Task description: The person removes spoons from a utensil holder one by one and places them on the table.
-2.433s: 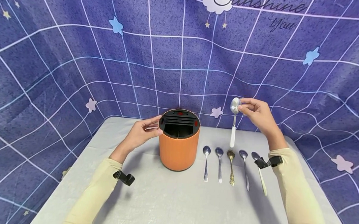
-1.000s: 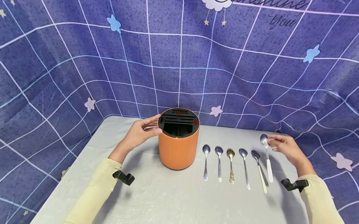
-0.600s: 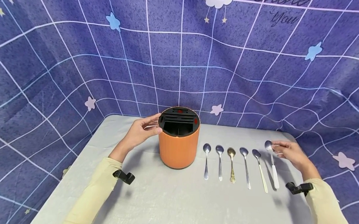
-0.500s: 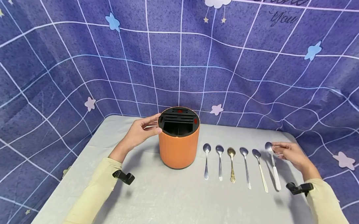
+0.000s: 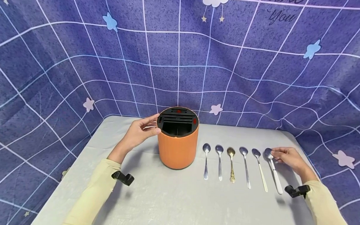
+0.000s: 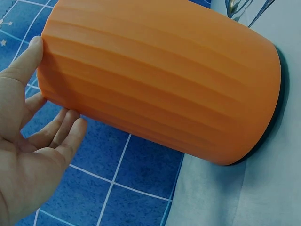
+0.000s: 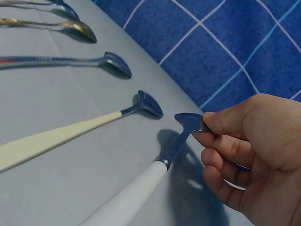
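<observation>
An orange utensil holder (image 5: pixel 177 148) with a black slotted top stands upright on the table. My left hand (image 5: pixel 140 132) rests against the left side of its rim, thumb toward the front and fingers spread behind, fairly straight in the left wrist view. At the right end of a row of spoons, my right hand (image 5: pixel 290 160) pinches the bowl edge of a white-handled spoon (image 5: pixel 275 175) between thumb and forefinger. Its bowl is tilted slightly above the cloth in the right wrist view; whether the handle touches cannot be told. Beside it lies a cream-handled spoon (image 5: pixel 261 173).
Further left lie a plain silver spoon (image 5: pixel 245 166), a gold ornate spoon (image 5: pixel 231 164) and two more silver spoons. Pale cloth covers the table (image 5: pixel 177 201). A blue gridded curtain (image 5: pixel 182 53) hangs behind and at both sides.
My right hand has carried the white-handled spoon from up near the curtain, rightward and down, to beside the cream-handled one. My left hand stays at the holder.
</observation>
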A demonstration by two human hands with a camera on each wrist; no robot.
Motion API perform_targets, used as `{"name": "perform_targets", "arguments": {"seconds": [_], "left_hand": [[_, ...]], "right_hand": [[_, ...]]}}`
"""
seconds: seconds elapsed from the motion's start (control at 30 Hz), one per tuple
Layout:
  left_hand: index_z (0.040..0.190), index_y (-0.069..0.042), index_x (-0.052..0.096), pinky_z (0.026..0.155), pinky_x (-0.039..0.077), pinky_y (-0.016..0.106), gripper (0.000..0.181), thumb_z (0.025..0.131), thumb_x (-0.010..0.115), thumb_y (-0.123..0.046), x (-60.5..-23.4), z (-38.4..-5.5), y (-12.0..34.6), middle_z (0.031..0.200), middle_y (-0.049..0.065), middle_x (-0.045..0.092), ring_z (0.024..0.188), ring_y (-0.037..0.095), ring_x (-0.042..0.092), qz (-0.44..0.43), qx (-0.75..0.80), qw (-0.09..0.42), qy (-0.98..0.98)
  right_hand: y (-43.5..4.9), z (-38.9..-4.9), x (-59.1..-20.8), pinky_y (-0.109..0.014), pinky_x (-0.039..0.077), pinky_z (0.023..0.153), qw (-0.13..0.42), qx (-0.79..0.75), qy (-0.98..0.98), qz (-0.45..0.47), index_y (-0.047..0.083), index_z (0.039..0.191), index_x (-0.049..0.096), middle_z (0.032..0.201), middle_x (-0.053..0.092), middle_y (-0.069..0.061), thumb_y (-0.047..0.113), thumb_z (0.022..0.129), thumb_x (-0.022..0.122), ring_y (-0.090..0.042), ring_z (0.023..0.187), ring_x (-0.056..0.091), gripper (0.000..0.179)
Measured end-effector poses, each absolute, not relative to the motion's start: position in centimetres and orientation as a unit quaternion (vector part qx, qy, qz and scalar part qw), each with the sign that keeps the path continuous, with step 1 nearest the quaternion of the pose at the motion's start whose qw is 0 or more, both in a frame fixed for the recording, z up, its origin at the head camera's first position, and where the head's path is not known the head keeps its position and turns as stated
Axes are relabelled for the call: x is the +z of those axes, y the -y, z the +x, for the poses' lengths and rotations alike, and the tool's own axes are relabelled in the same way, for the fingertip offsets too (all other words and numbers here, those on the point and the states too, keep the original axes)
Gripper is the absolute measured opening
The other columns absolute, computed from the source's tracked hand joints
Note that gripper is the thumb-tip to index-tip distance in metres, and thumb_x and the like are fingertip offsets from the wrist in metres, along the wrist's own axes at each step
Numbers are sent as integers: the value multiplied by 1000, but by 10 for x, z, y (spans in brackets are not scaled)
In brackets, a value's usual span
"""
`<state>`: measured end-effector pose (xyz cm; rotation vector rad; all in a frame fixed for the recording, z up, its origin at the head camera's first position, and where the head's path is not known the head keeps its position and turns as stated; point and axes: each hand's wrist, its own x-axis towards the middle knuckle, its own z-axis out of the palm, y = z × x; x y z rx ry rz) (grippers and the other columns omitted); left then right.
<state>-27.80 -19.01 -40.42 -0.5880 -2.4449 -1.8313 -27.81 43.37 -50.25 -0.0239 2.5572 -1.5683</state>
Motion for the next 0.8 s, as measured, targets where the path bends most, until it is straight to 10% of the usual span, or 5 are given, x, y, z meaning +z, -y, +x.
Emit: {"name": "perform_targets", "arguments": {"seconds": [0.8], "left_hand": [[149,-16,55,96,57,24,61,92,78,-15,-404,-277,191,140,14,62,128,32,59,-190,-586,20,787]], "right_hand": [[-451,-265,-510,-21,58,63,53,-464,-883,48,-19,129,55,86,72,18,26,102,64,2,73,63,53]]}}
